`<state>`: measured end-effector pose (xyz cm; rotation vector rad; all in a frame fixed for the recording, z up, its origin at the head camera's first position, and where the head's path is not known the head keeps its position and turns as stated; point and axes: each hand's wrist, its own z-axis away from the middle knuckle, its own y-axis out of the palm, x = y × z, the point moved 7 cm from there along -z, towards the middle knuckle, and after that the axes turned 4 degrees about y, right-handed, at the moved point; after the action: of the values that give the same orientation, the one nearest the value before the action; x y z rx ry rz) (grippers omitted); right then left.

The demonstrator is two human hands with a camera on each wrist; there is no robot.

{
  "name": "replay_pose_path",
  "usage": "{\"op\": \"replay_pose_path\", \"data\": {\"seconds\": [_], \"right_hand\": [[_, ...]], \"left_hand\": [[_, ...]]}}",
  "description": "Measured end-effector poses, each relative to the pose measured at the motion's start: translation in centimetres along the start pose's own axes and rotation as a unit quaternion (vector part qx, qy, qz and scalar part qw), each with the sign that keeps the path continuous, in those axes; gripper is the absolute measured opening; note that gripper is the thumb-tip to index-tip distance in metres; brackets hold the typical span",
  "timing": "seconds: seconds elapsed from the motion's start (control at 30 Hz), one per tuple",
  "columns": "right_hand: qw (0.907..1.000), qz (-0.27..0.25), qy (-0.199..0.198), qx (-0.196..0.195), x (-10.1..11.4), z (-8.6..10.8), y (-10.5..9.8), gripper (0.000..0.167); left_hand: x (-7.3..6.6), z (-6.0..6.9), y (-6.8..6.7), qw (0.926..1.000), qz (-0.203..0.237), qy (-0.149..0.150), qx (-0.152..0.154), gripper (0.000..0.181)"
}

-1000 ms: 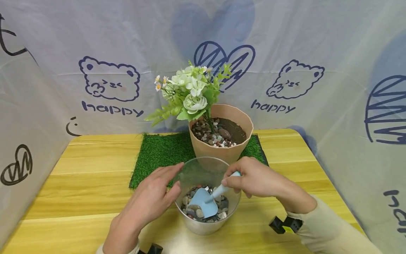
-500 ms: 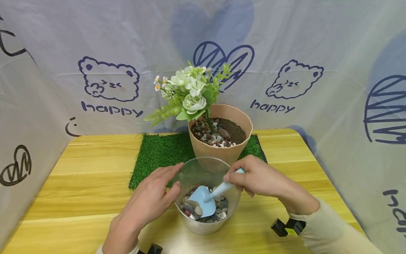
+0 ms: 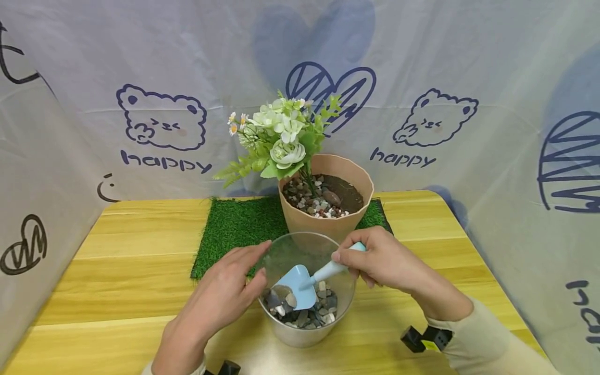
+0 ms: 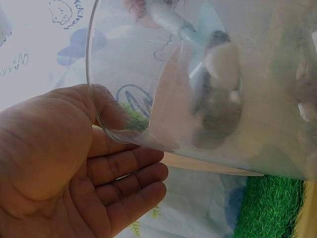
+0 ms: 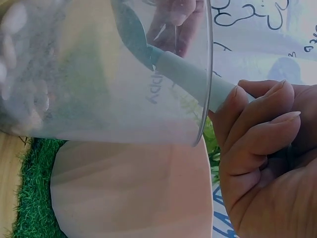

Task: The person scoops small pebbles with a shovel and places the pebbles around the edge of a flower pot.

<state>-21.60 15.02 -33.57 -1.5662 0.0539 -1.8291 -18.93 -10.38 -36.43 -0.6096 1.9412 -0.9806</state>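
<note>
My right hand (image 3: 382, 260) grips the pale handle of a light blue toy shovel (image 3: 303, 289). The shovel blade slants inside a clear plastic container (image 3: 304, 341) and carries grey and whitish stones at its left edge. More mixed pebbles (image 3: 323, 312) lie at the container's bottom. My left hand (image 3: 225, 291) touches the container's left rim with thumb and index finger. Its other fingers extend loosely along the outside, as the palm of the left hand (image 4: 59, 153) shows in the left wrist view. Curled fingers of the right hand (image 5: 262, 134) surround the handle end in the right wrist view.
Behind the container, a peach flowerpot (image 3: 323, 226) with soil and pebbles holds artificial white and green flowers (image 3: 286, 140). It stands on a green turf mat (image 3: 234, 229) on the wooden table (image 3: 117, 271). A printed curtain (image 3: 225, 47) encloses the back and sides.
The shovel blade has risen slightly and shifted with stones on it, and the right hand has moved a little up and right. The left hand and container stay put.
</note>
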Motion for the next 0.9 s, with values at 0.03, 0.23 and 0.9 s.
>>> {"op": "replay_pose_path", "data": {"seconds": [0.03,0.23,0.9], "right_hand": [[1.0,-0.003,0.0,-0.002,-0.1,0.0,0.0,0.022],[0.9998,-0.014,0.003,-0.014,-0.4,0.1,-0.3,0.024],[0.998,-0.06,0.011,-0.014,-2.0,0.3,-1.0,0.031]], "left_hand": [[0.0,0.0,0.0,1.0,0.0,0.001,-0.001,0.052],[0.0,0.0,0.1,1.0,0.001,0.0,0.003,0.052],[0.1,0.0,0.2,1.0,0.0,-0.001,0.005,0.052]]}}
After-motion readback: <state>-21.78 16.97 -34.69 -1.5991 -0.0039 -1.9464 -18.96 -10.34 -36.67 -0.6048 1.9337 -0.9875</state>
